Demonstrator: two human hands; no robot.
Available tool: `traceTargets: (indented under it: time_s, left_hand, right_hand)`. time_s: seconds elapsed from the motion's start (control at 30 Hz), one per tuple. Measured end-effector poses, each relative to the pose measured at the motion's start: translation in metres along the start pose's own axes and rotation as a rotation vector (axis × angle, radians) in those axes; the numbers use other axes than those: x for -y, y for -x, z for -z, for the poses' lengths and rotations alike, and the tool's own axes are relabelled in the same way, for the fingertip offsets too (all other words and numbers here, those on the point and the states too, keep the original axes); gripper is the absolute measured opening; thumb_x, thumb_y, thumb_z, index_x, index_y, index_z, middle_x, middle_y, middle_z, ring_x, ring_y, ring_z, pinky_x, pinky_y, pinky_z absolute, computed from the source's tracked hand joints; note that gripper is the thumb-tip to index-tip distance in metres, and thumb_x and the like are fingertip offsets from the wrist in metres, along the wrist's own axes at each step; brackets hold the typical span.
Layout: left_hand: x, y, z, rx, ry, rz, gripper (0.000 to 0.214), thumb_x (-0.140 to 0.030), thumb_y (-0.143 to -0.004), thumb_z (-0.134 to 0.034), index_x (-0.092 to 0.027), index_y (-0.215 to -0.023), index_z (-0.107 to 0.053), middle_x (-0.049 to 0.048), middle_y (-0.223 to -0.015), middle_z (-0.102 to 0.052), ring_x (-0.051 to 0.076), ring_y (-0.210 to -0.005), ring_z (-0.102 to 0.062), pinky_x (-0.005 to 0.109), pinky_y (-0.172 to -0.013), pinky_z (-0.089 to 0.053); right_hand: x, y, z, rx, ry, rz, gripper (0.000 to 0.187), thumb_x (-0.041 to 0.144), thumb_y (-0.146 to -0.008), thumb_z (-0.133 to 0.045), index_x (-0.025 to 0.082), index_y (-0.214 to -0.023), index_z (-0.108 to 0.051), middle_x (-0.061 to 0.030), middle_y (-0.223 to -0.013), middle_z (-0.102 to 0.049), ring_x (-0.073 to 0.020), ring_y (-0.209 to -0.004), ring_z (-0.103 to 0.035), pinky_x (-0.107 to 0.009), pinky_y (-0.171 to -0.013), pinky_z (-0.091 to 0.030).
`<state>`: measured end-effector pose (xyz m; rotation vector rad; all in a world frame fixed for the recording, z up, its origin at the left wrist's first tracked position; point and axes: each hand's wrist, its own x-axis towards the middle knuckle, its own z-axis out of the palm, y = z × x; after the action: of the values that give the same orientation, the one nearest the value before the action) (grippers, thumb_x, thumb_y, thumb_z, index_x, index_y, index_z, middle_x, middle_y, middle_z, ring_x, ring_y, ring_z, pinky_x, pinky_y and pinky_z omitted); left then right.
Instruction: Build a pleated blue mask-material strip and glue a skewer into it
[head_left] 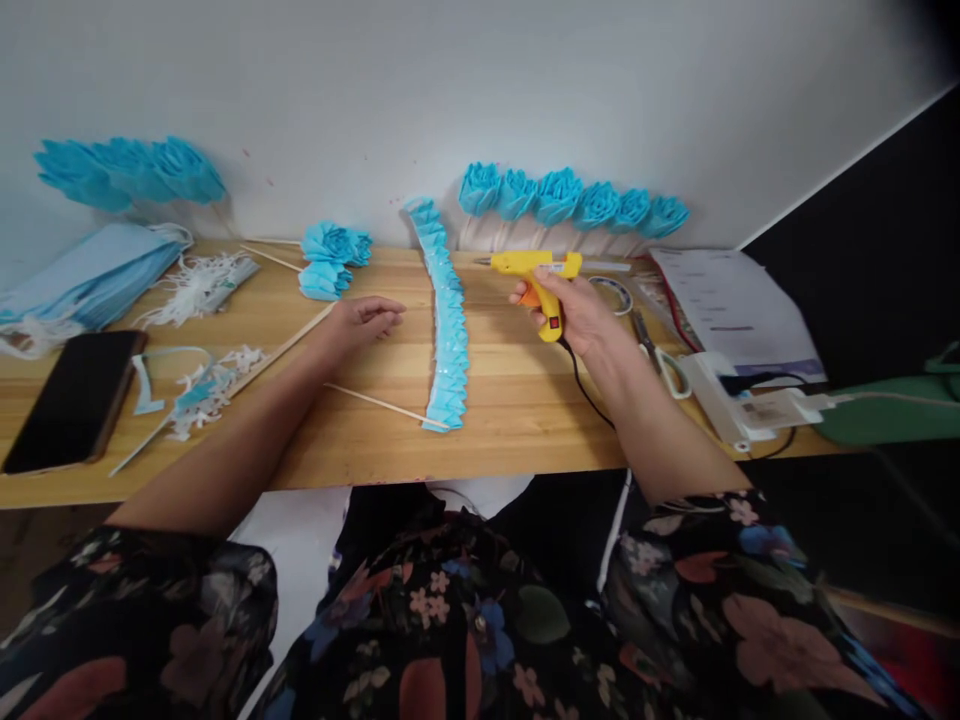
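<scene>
My right hand [574, 305] grips a yellow hot glue gun [536, 263] by its handle, fingers at the orange trigger. The gun's nozzle points left, towards a long pleated blue strip [446, 310] that stands lengthwise on the table. Shiny spots, which look like glue, run along the strip's left part. A thin wooden stick [375, 403] lies with one end on the strip's near end. My left hand [364, 322] rests left of the strip, apart from it, with loosely bent fingers and nothing visible in them.
Blue paper flowers on sticks lean against the wall, some left [127, 172], several right [559, 195]. Loose blue flowers [326, 260] lie behind my left hand. Face masks [97, 275], a phone [71, 400] and scraps [210, 390] are left; scissors [667, 368], tape [613, 297] and a power strip [712, 395] right.
</scene>
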<state>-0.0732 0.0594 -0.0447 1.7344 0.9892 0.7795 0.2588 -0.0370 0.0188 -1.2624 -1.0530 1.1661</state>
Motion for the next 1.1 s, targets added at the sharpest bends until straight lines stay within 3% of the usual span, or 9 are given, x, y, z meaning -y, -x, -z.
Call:
traceTargets:
  time_s: [0.17,0.3,0.4,0.5,0.6,0.73,0.97,1.1]
  left_hand:
    - [-0.002,0.002,0.0,-0.013,-0.066,-0.029,0.036,-0.039,-0.086,-0.068,-0.016,-0.112,-0.079,0.0072,-0.096,-0.079,0.014,-0.077,-0.068,0.028,-0.076,-0.057]
    - [-0.004,0.003,0.001,0.019,-0.207,-0.068,0.036,-0.036,-0.09,-0.065,-0.017,-0.117,-0.079,0.0069,-0.098,-0.079,0.016,-0.081,-0.07,0.03,-0.081,-0.057]
    - [-0.01,0.006,0.001,0.045,-0.367,-0.151,0.034,-0.037,-0.092,-0.065,-0.019,-0.117,-0.08,0.0067,-0.105,-0.08,0.021,-0.095,-0.072,0.033,-0.092,-0.056]
    - [-0.018,0.01,0.001,0.074,-0.473,-0.213,0.033,-0.036,-0.094,-0.062,-0.021,-0.118,-0.08,0.0072,-0.113,-0.081,0.023,-0.106,-0.072,0.033,-0.099,-0.054]
    - [-0.025,0.015,0.0,0.107,-0.539,-0.242,0.034,-0.034,-0.095,-0.059,-0.022,-0.119,-0.08,0.0075,-0.117,-0.081,0.024,-0.109,-0.073,0.033,-0.1,-0.053]
    - [-0.029,0.017,-0.002,0.128,-0.567,-0.244,0.035,-0.033,-0.096,-0.057,-0.021,-0.12,-0.079,0.0079,-0.118,-0.08,0.024,-0.11,-0.072,0.034,-0.101,-0.053]
    - [-0.026,0.015,-0.002,0.104,-0.452,-0.179,0.03,-0.033,-0.093,-0.063,-0.021,-0.114,-0.081,0.0068,-0.113,-0.08,0.026,-0.109,-0.071,0.034,-0.1,-0.052]
    - [-0.027,0.016,-0.003,0.103,-0.463,-0.207,0.03,-0.032,-0.094,-0.062,-0.02,-0.114,-0.081,0.008,-0.113,-0.08,0.026,-0.106,-0.071,0.036,-0.099,-0.052]
  right_hand:
    - [0.023,-0.034,-0.009,0.111,-0.055,-0.025,0.038,0.057,-0.08,-0.085,0.032,-0.104,-0.069,-0.0031,-0.104,-0.077,-0.0231,-0.11,-0.072,-0.027,-0.047,-0.045]
    - [0.043,-0.021,-0.028,0.128,-0.109,0.048,0.03,0.05,-0.079,-0.09,0.031,-0.094,-0.071,0.0003,-0.103,-0.078,-0.0189,-0.109,-0.071,-0.023,-0.049,-0.047]
    - [0.033,0.011,-0.032,0.269,0.005,0.107,0.042,0.056,-0.076,-0.09,0.024,-0.1,-0.075,-0.0034,-0.089,-0.078,-0.0182,-0.083,-0.073,-0.021,-0.042,-0.042]
    - [0.011,0.039,-0.016,0.414,0.102,-0.124,0.058,0.053,-0.067,-0.097,0.015,-0.105,-0.075,-0.0077,-0.078,-0.077,-0.018,-0.068,-0.071,-0.02,-0.039,-0.04]
    - [-0.004,0.05,0.006,0.377,0.064,-0.187,0.057,0.05,-0.069,-0.096,0.013,-0.106,-0.074,-0.0091,-0.076,-0.077,-0.0159,-0.064,-0.069,-0.019,-0.039,-0.038]
    - [-0.003,0.047,0.012,0.304,0.036,-0.153,0.05,0.05,-0.069,-0.096,0.013,-0.097,-0.075,-0.0099,-0.079,-0.077,-0.016,-0.068,-0.071,-0.019,-0.04,-0.039]
    - [-0.003,0.025,-0.02,0.496,0.068,-0.13,0.056,0.046,-0.071,-0.095,0.015,-0.113,-0.075,-0.0089,-0.087,-0.081,-0.0173,-0.076,-0.073,-0.017,-0.043,-0.043]
    - [-0.003,0.006,-0.004,0.443,0.115,-0.162,0.055,0.051,-0.067,-0.098,0.015,-0.101,-0.076,-0.0097,-0.086,-0.08,-0.0157,-0.072,-0.071,-0.018,-0.042,-0.044]
